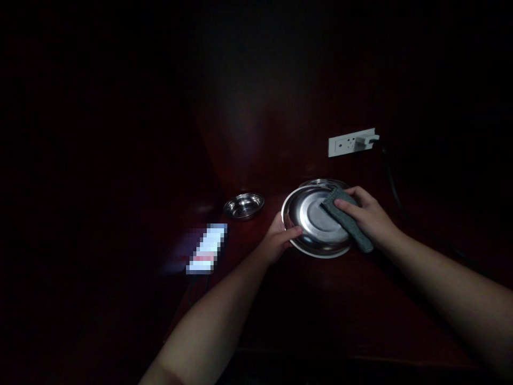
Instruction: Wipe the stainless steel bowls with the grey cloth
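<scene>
A shiny metal bowl [316, 218] is tilted toward me above the dark red table. My left hand [279, 238] grips its left rim, thumb on the inside and the other fingers mostly hidden behind it. A folded grey-green cloth [345, 216] is pinched in my right hand [365, 211], lying against the right inner side of the bowl. Behind the held bowl shows the rim of another metal bowl [324, 183], largely hidden. Further left, a smaller metal bowl [243, 206] sits on the table.
A lit, pixelated screen [207, 248] lies at the table's left, with a thin cable below it. On the back wall is a white power socket [347, 143] with a plug [366, 140] and a dark cord [390, 176] hanging down. The surroundings are very dark.
</scene>
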Demonstrator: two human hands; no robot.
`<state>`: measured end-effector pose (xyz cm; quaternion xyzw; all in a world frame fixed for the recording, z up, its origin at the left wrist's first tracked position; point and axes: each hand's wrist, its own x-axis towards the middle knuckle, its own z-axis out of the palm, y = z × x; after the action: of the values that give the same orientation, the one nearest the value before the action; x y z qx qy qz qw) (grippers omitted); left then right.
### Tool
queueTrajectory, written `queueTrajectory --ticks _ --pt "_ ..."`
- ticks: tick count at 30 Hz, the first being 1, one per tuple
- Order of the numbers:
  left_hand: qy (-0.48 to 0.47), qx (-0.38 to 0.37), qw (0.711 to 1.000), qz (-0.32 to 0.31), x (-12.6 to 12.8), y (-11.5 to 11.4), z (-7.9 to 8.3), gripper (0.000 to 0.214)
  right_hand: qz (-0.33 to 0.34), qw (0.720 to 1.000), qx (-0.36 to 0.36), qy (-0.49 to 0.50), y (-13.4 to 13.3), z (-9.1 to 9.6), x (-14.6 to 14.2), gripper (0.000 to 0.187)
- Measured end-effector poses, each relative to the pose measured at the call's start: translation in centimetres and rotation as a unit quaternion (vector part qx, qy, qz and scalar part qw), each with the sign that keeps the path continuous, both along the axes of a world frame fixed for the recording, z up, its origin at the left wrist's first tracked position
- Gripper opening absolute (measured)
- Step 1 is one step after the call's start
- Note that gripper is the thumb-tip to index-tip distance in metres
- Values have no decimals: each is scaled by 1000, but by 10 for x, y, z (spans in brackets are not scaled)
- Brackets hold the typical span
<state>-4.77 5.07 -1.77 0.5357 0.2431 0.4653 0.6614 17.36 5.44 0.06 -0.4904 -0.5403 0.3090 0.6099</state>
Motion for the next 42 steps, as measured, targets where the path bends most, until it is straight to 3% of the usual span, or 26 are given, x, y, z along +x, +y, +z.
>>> queueTrajectory --ticks 24,42 --pt "-16 -38 999 21 2 5 0 57 63 997 -31 -43 -2 5 4 35" --pt "2 -12 1000 18 4 6 -2 59 81 996 -32 -32 -2 5 4 36"
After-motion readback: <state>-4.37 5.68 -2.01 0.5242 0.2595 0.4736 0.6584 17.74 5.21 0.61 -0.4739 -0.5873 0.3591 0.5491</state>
